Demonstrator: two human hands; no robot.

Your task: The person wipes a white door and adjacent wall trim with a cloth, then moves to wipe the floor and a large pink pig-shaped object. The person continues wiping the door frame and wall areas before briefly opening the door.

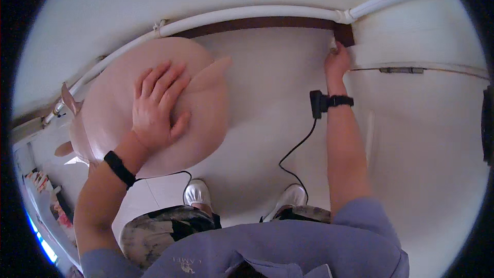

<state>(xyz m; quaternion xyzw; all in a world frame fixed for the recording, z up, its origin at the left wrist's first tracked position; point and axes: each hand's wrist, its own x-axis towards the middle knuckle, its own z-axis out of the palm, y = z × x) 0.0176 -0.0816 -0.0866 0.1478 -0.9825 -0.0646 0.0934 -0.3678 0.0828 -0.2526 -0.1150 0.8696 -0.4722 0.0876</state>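
My left hand [156, 104] lies with spread fingers on the back of a large, rounded pink animal figure [204, 131], which has a glossy surface. A pointed pink flap [218, 71] sticks out on its right, and ear-like parts [69, 100] stand at its left end. Far to the right, near the wall corner, my right hand [337, 61] is closed around a small pale object [333, 46]. Most of that object is hidden by the fingers, so its kind is unclear. Each wrist wears a black strap, the right one with a black device [316, 104].
A white pipe [247, 14] runs along the wall above a dark brown baseboard [262, 24]. To the right is a white panel with a metal hinge [401, 70]. A black cable [287, 156] hangs by my right shoe [289, 199]. Cluttered items [54, 197] stand at the left.
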